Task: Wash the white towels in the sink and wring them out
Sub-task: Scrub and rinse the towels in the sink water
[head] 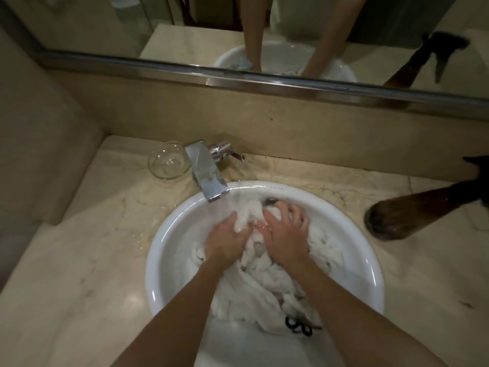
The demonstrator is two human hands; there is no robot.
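Wet white towels (pixel 267 287) lie bunched in the round white sink (pixel 169 250). Water runs from the chrome faucet (pixel 206 173) onto a raised fold of towel at the back of the bowl. My left hand (pixel 225 239) grips that fold from the left, its fingers curled into the cloth. My right hand (pixel 287 234) presses and clutches the same bunch from the right, fingers spread and bent over it. The two hands sit close together under the stream. A dark printed mark (pixel 299 327) shows on the towel near the sink's front.
A clear glass bowl (pixel 168 161) stands on the marble counter (pixel 87 250) left of the faucet. A dark brown object (pixel 412 213) lies on the counter to the right of the sink. A mirror (pixel 238 30) with a metal rail runs along the back wall.
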